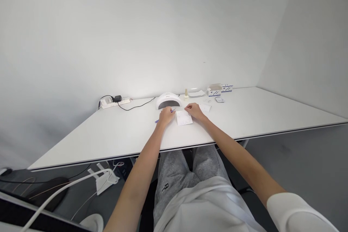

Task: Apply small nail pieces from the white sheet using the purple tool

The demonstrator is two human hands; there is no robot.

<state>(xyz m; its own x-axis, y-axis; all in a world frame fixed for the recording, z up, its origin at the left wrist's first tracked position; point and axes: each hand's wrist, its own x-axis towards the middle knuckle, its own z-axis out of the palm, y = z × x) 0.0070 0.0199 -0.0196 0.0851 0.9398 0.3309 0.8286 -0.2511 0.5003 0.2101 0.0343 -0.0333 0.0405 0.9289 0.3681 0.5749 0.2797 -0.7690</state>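
My left hand [166, 115] rests on the white table [114, 134] with its fingers curled round a thin purple stick [157, 120] that pokes out to the left. My right hand [194, 110] lies to the right, fingers bent down onto the far edge of a small white sheet with tiny dots [184, 118]. The sheet lies flat between the two hands. Just behind them stands a white dome-shaped nail lamp [168, 100].
A power strip with a black plug [115, 101] and cable lies at the back left. A small bottle [186, 95], a shallow white dish [196, 93], small boxes [214, 90] and little packets [219, 99] stand at the back right. White walls close the corner.
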